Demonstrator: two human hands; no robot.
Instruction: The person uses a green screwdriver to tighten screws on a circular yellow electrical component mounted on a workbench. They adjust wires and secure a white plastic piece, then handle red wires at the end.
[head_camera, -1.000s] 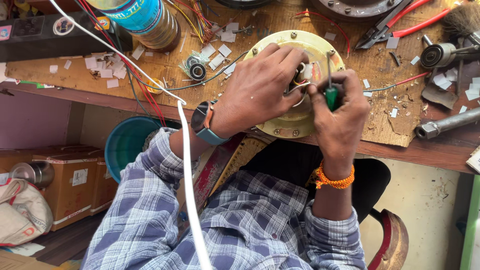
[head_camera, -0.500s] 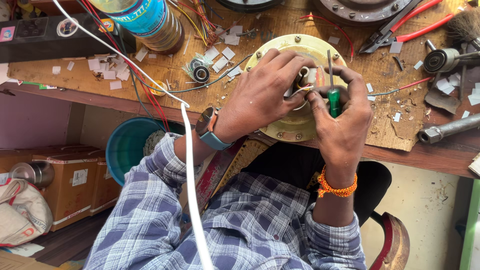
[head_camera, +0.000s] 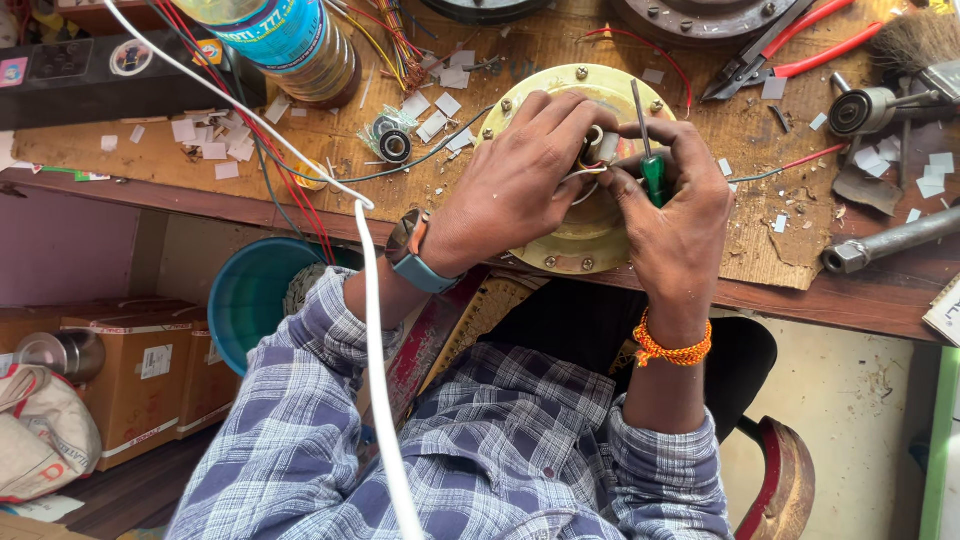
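Observation:
A round brass-coloured motor cover (head_camera: 575, 245) with bolts around its rim lies at the front edge of the wooden bench (head_camera: 760, 265). My left hand (head_camera: 520, 185) rests on the cover and pinches white wires at its centre hub. My right hand (head_camera: 675, 205) grips a green-handled screwdriver (head_camera: 650, 165), shaft pointing up and away, and its fingers also touch the wires at the hub. The hub itself is mostly hidden by my fingers.
Red-handled pliers (head_camera: 790, 50), a bearing (head_camera: 393, 146), a metal shaft (head_camera: 890, 240), a plastic bottle (head_camera: 285, 40) and several paper scraps lie on the bench. A white cable (head_camera: 370, 300) crosses over my left arm. A teal bucket (head_camera: 245, 295) and cardboard boxes (head_camera: 120, 370) sit below left.
Both hands stay on the cover's hub; the fingers have shifted slightly around the wires and the screwdriver has tilted a little. The view has moved slightly.

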